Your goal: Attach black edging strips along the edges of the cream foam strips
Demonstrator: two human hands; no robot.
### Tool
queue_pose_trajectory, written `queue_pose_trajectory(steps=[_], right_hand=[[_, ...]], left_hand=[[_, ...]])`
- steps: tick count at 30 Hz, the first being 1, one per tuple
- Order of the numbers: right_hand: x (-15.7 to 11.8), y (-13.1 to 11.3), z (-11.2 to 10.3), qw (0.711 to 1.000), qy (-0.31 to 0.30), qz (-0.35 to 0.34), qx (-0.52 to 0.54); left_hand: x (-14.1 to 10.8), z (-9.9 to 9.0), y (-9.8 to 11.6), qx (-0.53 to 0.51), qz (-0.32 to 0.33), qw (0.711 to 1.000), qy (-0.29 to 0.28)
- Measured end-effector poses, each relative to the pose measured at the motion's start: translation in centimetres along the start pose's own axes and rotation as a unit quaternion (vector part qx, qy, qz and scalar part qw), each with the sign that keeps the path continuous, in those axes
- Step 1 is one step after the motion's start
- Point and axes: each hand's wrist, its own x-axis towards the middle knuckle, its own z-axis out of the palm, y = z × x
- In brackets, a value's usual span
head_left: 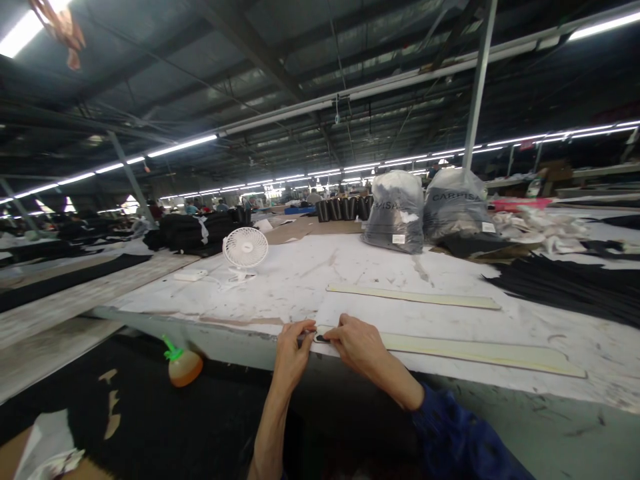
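Observation:
A long cream strip (475, 351) with a dark edge lies along the front of the white-covered table. Its rounded left end is between my two hands. My left hand (293, 348) is curled at this end, thumb and forefinger close together; what they grip is too small to make out. My right hand (359, 341) bends over the strip from the other side, its fingertips closed on a small black piece (323, 339) at the strip's end. Behind it lies a narrower cream strip (410, 295), touched by neither hand.
A white clip fan (245, 248) stands at the table's left, beside a flat white box (191, 275). Two filled plastic bags (395, 213) stand at the back. Black strips (575, 283) lie at right. Below left, an orange-liquid bottle (184, 368) rests on black material.

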Motion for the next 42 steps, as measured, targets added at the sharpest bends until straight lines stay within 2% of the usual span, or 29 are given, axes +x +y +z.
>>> queue_pose_trajectory(steps=[12, 19, 21, 24, 25, 30, 37, 42], right_hand=[[0.3, -0.3, 0.0, 1.0, -0.009, -0.016, -0.011], [0.3, -0.2, 0.1, 1.0, -0.015, -0.011, -0.008], [0.2, -0.3, 0.0, 1.0, -0.008, -0.01, -0.005], [0.3, -0.3, 0.0, 1.0, -0.008, -0.007, -0.003], [0.3, -0.3, 0.0, 1.0, -0.011, -0.008, -0.003], [0.5, -0.2, 0.0, 1.0, -0.004, -0.017, -0.001], [0.5, -0.2, -0.2, 1.0, -0.003, -0.023, -0.004], [0.4, -0.2, -0.3, 1.0, -0.009, -0.023, -0.011]], left_hand=[[0.1, 0.1, 0.0, -0.006, -0.008, 1.0, 0.004], [0.1, -0.2, -0.7, 0.01, 0.015, 1.0, -0.009], [0.0, -0.4, -1.0, 0.001, 0.028, 0.999, 0.021], [-0.5, -0.6, -0.9, 0.021, 0.061, 0.993, 0.099], [-0.8, -0.6, -0.6, 0.028, 0.073, 0.991, 0.107], [-2.0, -0.2, 0.9, 0.002, 0.103, 0.994, 0.041], [-2.1, 0.7, 0.9, -0.022, 0.063, 0.997, 0.043], [-2.0, 0.4, 0.5, -0.016, 0.059, 0.997, 0.039]])
